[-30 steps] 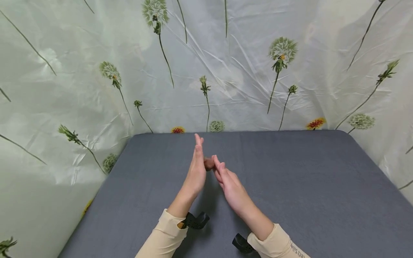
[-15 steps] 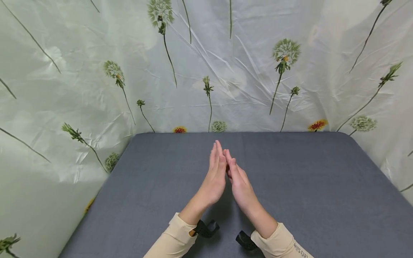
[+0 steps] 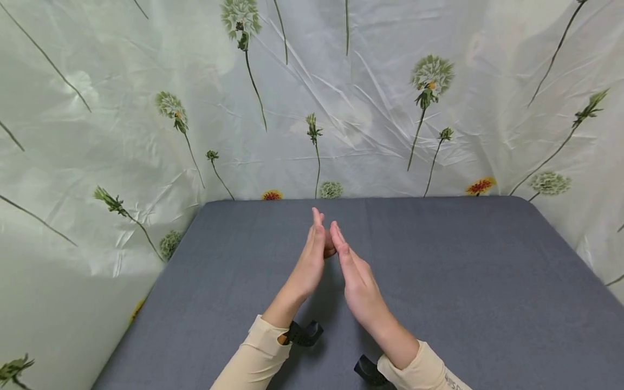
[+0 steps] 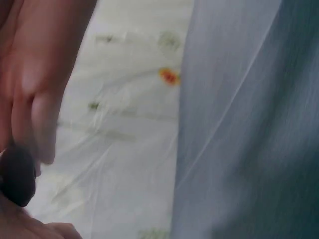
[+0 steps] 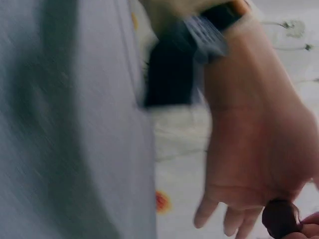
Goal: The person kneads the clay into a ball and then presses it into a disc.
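A small, smooth, dark brown rounded lump (image 4: 18, 177) lies between my two hands near the fingers; its material cannot be told. The right wrist view also catches the lump (image 5: 280, 219), partly covered by fingertips. My left hand (image 3: 307, 268) has its fingers straight and pointing forward, palm turned inward. Facing it, my right hand (image 3: 363, 292) is straight-fingered too and leans toward the left one, so the two form a peak over the table. Between the wrists a gap stays open, while the fingers come close together around the lump.
A grey cloth-covered table (image 3: 463, 281) spreads beneath the hands. Behind it and along both sides hangs a pale sheet (image 3: 361, 97) printed with dandelions and flowers. Black wrist devices (image 3: 305, 333) sit at both cuffs.
Both hands shift right together, then back a little left. The palms slide against each other, the left hand reaching forward or drawing back relative to the right; the lump stays between them.
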`<state>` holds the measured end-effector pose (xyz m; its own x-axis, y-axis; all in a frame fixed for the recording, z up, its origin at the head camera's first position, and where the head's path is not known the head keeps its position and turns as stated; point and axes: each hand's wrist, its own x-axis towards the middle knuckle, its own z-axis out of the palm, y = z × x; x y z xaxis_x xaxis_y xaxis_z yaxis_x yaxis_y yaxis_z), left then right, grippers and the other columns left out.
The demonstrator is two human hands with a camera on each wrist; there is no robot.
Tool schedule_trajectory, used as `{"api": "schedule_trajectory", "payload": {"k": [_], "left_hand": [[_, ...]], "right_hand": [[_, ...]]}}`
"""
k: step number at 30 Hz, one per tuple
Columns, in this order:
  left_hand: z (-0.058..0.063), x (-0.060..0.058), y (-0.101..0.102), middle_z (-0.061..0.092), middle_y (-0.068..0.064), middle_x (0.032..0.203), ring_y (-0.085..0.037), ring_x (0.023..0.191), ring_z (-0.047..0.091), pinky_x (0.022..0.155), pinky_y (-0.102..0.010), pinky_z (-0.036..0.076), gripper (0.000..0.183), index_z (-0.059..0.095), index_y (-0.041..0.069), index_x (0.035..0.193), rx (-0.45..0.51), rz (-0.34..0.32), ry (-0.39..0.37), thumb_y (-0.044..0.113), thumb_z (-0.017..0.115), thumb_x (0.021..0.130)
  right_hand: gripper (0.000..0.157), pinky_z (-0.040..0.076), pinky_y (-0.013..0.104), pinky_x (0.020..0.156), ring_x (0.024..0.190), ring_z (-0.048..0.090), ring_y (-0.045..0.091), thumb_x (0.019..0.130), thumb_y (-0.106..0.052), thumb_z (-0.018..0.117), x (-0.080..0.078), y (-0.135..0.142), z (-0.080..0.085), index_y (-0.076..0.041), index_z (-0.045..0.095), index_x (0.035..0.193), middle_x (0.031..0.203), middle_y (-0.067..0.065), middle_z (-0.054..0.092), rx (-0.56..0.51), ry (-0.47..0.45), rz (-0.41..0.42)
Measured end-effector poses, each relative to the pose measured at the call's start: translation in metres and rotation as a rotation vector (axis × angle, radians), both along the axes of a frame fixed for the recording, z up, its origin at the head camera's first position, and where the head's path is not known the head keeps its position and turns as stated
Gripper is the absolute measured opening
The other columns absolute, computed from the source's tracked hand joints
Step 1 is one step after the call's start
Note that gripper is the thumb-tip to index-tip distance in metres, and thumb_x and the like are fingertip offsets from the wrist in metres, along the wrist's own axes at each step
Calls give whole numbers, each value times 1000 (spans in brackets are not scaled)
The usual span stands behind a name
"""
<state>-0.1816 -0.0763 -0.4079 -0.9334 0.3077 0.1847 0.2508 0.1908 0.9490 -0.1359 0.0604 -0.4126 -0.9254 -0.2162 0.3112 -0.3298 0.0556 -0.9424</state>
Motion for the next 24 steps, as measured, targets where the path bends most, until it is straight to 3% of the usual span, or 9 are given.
{"api": "schedule_trajectory", "payload": {"k": [5,7,12,16,17,18,20,23,24], "left_hand": [[4,14,10,-15,5,181,-25,169,-10,129,-73,6,84,-23,32,168,-59,-72,71,78,10,106],[8,18,11,-19,7,180,-22,168,-15,128,-75,4,83,-21,36,168,-80,-69,103,81,10,105],[13,14,0,-14,12,180,-20,167,-17,129,-74,5,78,-18,39,169,-66,14,148,78,8,106],[10,2,-12,-7,10,182,-26,168,3,130,-71,9,75,-17,38,170,-13,88,109,74,8,109],[9,0,-14,-6,8,182,-31,164,16,130,-70,12,74,-17,38,170,2,94,89,73,7,109],[7,-2,-15,-6,7,182,-31,162,19,129,-69,12,73,-17,38,170,11,90,73,72,7,110],[5,-3,-13,-6,6,182,-37,149,37,127,-68,19,72,-18,38,169,26,67,40,71,7,110],[2,1,-1,-8,5,182,-38,155,33,128,-67,19,73,-20,35,169,-10,8,40,70,7,111],[1,3,4,-9,6,182,-34,163,22,130,-67,16,74,-21,34,169,-41,-15,49,70,7,111]], "right_hand": [[64,21,57,131,165,24,26,120,-45,16,-9,11,4,-8,23,171,179,5,23,-86,-115,39],[66,20,63,130,165,24,29,119,-47,16,-11,10,2,-9,17,172,180,7,20,-108,-162,73],[63,24,61,129,163,27,35,120,-43,16,-8,0,-1,-6,17,172,179,14,22,-57,-145,86],[59,25,52,130,163,30,29,121,-37,19,-1,-8,-3,-6,20,171,178,11,24,33,-96,97],[58,24,50,131,163,28,27,121,-36,20,1,-9,-3,-7,21,171,178,9,23,57,-83,100],[56,23,49,131,164,27,25,121,-35,20,3,-9,-3,-8,21,171,178,6,23,80,-71,95],[56,20,51,132,165,22,23,121,-34,20,4,-8,-2,-8,20,171,178,4,21,100,-47,80],[58,14,55,134,167,15,26,121,-35,19,1,-1,-2,-6,18,171,180,6,17,70,-39,35],[59,14,58,133,167,14,28,121,-37,18,-1,1,-2,-6,17,171,180,7,16,41,-50,23]]}}
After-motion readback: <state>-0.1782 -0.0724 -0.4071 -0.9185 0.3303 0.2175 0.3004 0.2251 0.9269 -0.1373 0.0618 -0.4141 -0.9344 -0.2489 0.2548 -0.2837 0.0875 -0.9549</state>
